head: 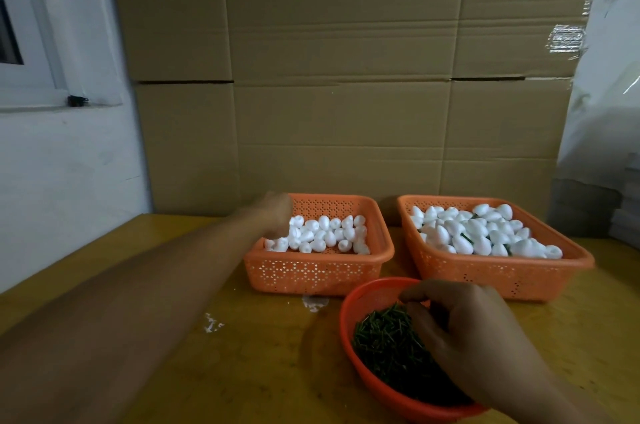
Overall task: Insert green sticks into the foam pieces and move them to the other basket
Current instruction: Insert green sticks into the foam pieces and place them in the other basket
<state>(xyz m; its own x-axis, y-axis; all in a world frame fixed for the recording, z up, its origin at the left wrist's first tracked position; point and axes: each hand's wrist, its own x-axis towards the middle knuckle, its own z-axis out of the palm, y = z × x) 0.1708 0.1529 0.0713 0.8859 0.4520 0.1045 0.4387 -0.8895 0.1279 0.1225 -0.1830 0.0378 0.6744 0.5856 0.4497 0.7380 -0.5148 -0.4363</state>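
Foam pieces (pixel 323 233) under left hand (pixel 275 214), grip unclear, right hand (pixel 464 330) fingers (pixel 415 295) curled over green sticks (pixel 384 337), hold unclear.

Bare forearms; left hand (pixel 277 212), right hand (pixel 474 330) ungloved.

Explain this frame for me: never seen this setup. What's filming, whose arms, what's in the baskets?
There is no robot here. A person wears a wide-angle camera on the head, looking forward and down, so the arms are the wearer's own. On the yellow table stand two orange rectangular baskets. The left basket holds plain white foam pieces. The right basket holds foam pieces with bits of green stick showing among them. In front sits a round red bowl of green sticks. The left hand reaches into the left basket; it is blurred, so its grip is unclear. The right hand is over the bowl, fingers curled as if picking sticks. Cardboard boxes stand behind.
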